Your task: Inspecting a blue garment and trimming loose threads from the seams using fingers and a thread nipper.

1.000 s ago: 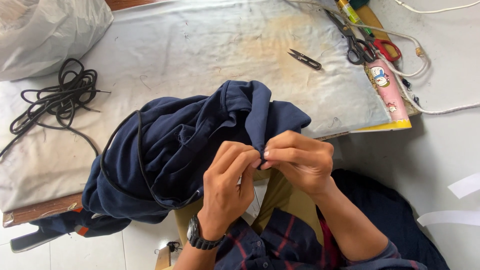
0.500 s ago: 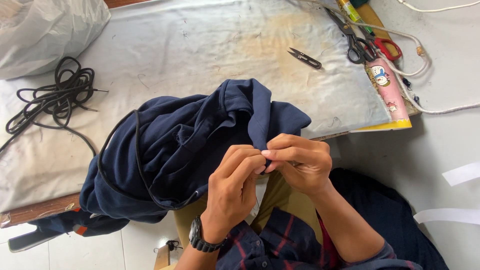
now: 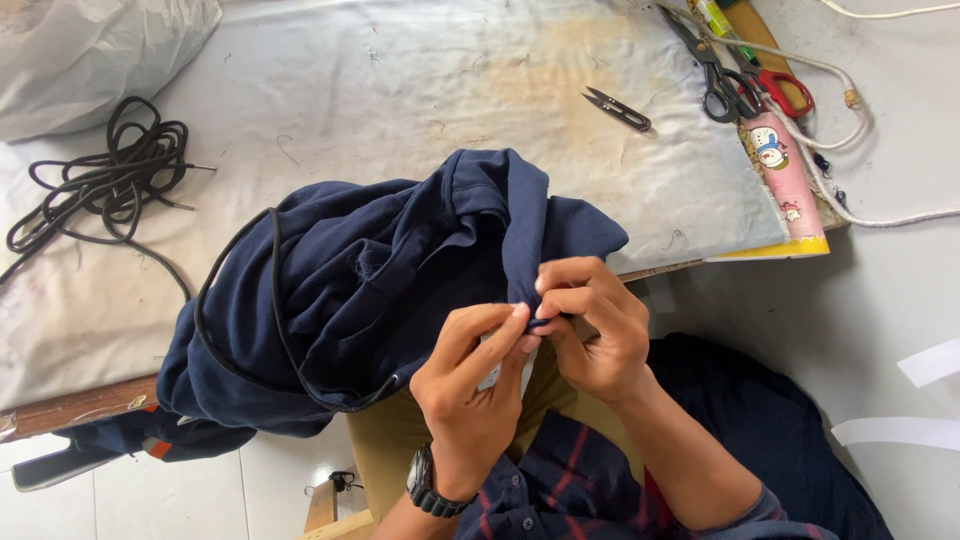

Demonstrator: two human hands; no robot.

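A bunched navy blue garment (image 3: 380, 280) lies over the near edge of a padded white worktable (image 3: 350, 90) and hangs onto my lap. A black cord (image 3: 270, 330) loops across its left side. My left hand (image 3: 475, 380), with a black watch on the wrist, and my right hand (image 3: 590, 325) meet at the garment's near right edge. The fingertips of both hands pinch the same small fold of navy fabric between them. What lies inside the pinch is hidden by my fingers.
A coil of black cord (image 3: 105, 185) lies at the table's left. Small black thread snips (image 3: 618, 108) rest at the right, with larger scissors (image 3: 715, 70), a pink tube (image 3: 790, 180) and a white cable (image 3: 860, 130) beyond. A white bag (image 3: 90, 50) sits far left.
My hands have shifted slightly lower and closer together on the garment's edge. The fold stays pinched; the garment has barely moved.
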